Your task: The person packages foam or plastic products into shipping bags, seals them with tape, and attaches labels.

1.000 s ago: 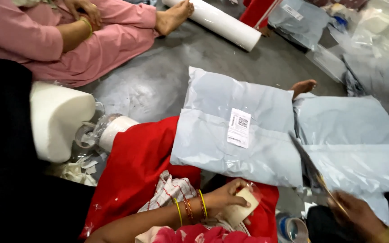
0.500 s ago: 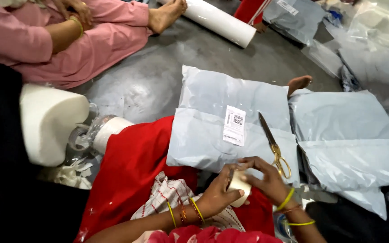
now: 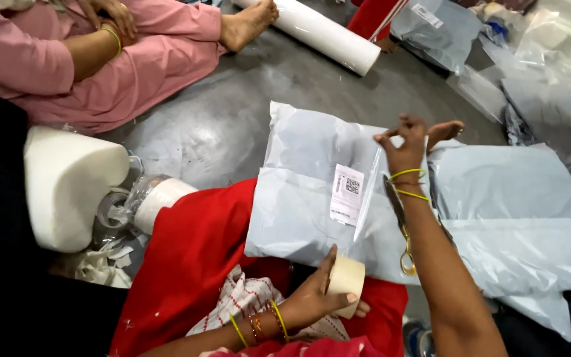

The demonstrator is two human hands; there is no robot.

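Over the grey mailer bag (image 3: 305, 198), my right hand (image 3: 408, 142) pinches the clear tape strip (image 3: 367, 198) stretched diagonally up from the roll (image 3: 346, 281) in my left hand (image 3: 315, 297).

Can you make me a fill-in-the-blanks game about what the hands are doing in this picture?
1. The left hand holds a roll of ____.
2. The right hand pulls a clear strip up from that roll over a ____ mailer bag.
3. Gold-handled ____ lie on the bag beside the right arm.
4. The white label sits on the ____.

Missing words: tape; grey; scissors; bag
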